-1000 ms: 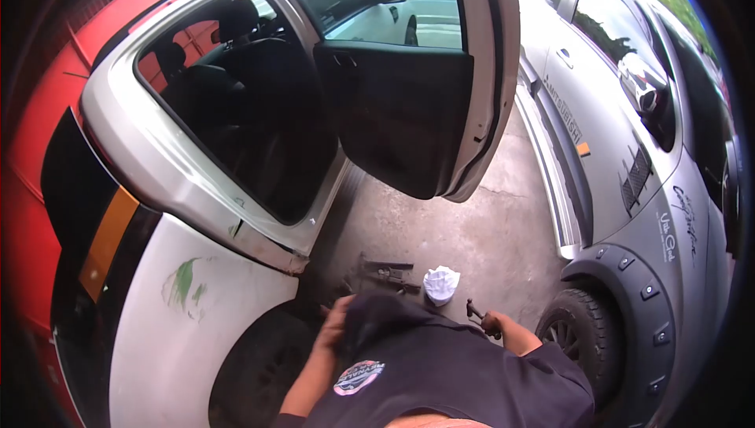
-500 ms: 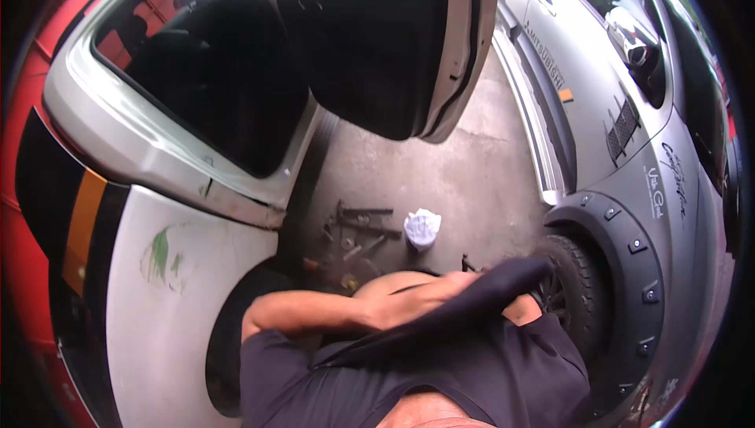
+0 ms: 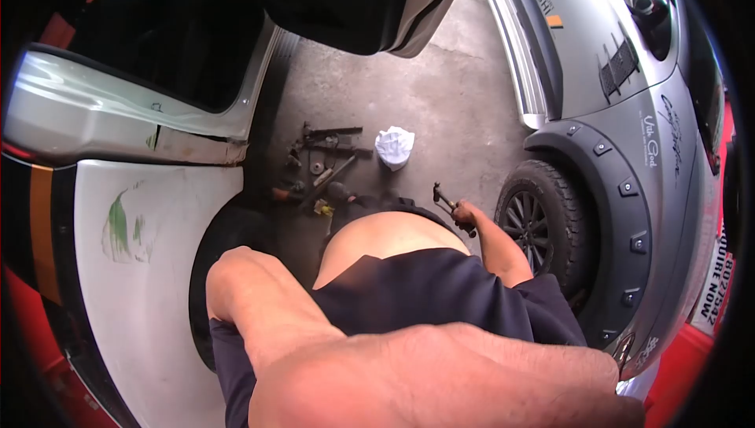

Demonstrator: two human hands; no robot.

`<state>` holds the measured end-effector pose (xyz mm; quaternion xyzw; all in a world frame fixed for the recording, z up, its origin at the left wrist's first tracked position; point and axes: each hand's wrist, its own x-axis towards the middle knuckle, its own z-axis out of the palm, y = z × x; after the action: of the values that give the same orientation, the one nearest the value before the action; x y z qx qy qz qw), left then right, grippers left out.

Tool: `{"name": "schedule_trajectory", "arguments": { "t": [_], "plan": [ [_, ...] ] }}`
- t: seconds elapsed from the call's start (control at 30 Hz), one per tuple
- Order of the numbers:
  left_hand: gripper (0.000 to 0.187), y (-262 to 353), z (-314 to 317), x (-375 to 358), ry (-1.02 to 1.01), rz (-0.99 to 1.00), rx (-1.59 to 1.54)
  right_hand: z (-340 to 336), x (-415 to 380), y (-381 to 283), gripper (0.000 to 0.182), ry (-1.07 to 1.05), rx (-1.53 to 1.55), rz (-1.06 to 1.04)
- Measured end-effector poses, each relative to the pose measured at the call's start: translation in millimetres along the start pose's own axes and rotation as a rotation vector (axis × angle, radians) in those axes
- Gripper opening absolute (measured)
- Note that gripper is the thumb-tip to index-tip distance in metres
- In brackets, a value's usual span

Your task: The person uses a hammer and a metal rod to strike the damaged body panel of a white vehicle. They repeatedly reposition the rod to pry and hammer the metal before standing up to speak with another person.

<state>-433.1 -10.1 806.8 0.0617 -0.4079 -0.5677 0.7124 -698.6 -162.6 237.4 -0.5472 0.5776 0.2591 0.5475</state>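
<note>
My left hand is large and close to the camera at the bottom, its back showing and its fingers hidden. The left arm bends up from the left side. Below the bare belly lies my dark shirt, raised at the waist. My right hand, beside the wheel, is closed around a dark metal tool, shaped like a hammer. On the floor stands a white cloth-covered container. Left of it lie dark metal parts and tools, with an orange-and-black tool among them.
At the left is a pale vehicle panel with green marks, under an open door. A grey vehicle with a side step stands at the right. Concrete floor lies between them.
My left hand has come up from the shirt front towards the camera. The right hand, covered by dark cloth before, now shows with the tool. The view has tilted down.
</note>
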Motion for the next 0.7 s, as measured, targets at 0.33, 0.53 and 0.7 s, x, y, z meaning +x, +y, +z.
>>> {"name": "schedule_trajectory", "arguments": {
  "t": [0.33, 0.53, 0.7],
  "plan": [
    [0.020, 8.4, -7.1, 8.1, -0.026, 0.070, 0.053, 11.2, 17.4, -30.1, 0.015, 0.028, -0.109, -0.016],
    [0.014, 30.4, -18.0, 13.6, -0.174, 0.010, 0.152, 11.8, 12.0, -48.0, 0.016, 0.023, -0.078, -0.063],
    [0.012, 30.7, 13.5, -6.0, 0.084, -0.016, 0.157, 27.9, 119.3, 20.8, 0.013, -0.157, -0.459, -0.258]
  ]
}}
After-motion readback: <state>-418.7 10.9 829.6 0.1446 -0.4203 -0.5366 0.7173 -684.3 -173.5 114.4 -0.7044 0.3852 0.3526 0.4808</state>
